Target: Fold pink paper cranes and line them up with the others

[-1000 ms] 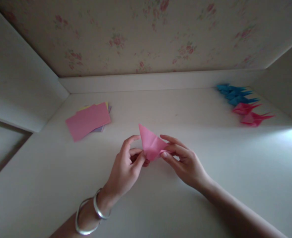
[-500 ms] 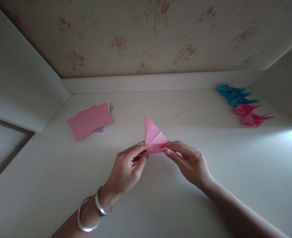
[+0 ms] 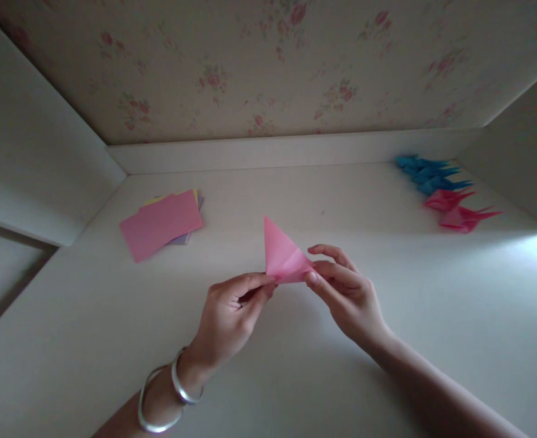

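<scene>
A pink sheet of paper folded into a triangle (image 3: 283,250) is held between both hands above the white tabletop, one point facing away from me. My left hand (image 3: 232,316) pinches its lower left corner between thumb and fingers. At the lower right corner, my right hand (image 3: 350,292) grips the paper between thumb and a finger, with another finger lifted off and curved above it. The underside of the folded paper is hidden.
To the left lies a small stack of pink, yellow and purple paper (image 3: 161,225). Folded blue paper figures (image 3: 433,173) and two pink ones (image 3: 463,218) sit in a row at the back right. A white ledge (image 3: 259,152) and flowered wall close off the back.
A finger of my right hand has lifted off the paper. My left fingers have shifted down to the corner's edge. The view has moved slightly.
</scene>
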The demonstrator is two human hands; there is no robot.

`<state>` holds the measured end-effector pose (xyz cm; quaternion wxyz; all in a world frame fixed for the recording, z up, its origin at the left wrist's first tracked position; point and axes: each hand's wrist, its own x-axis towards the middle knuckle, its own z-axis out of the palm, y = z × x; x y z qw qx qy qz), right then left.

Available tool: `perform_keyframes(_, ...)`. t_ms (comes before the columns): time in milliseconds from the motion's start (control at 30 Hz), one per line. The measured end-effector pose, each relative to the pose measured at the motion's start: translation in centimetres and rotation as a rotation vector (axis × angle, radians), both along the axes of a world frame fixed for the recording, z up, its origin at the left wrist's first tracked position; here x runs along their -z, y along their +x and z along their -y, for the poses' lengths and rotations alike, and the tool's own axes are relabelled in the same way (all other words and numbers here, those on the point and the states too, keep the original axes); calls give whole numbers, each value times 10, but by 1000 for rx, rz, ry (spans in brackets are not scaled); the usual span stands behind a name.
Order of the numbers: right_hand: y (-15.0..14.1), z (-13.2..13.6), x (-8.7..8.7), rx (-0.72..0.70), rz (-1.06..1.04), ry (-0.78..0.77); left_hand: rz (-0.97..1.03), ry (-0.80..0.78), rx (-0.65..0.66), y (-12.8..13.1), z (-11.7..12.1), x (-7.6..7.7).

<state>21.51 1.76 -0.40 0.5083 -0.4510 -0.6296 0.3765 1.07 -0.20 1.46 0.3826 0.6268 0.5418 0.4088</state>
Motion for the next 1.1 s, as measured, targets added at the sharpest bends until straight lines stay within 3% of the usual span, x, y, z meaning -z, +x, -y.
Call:
perform_keyframes(167,-1,-1,1,-61,-79,-117,103,-96,-26,0,0,4)
perform_keyframes(333,-5,3,3,51,-89,-161,245,-169,-49,3,1,7)
perform_keyframes(700,-8,2,6,62,-194,-233,388,-414,-34,5,-4,9)
perform_keyframes(867,-12,4,7,10,-249,-240,453,-523,-1,6,-7,8)
perform_keyframes(1100,-12,5,8,-38,-281,-299,504,-560,-23,6,-8,6)
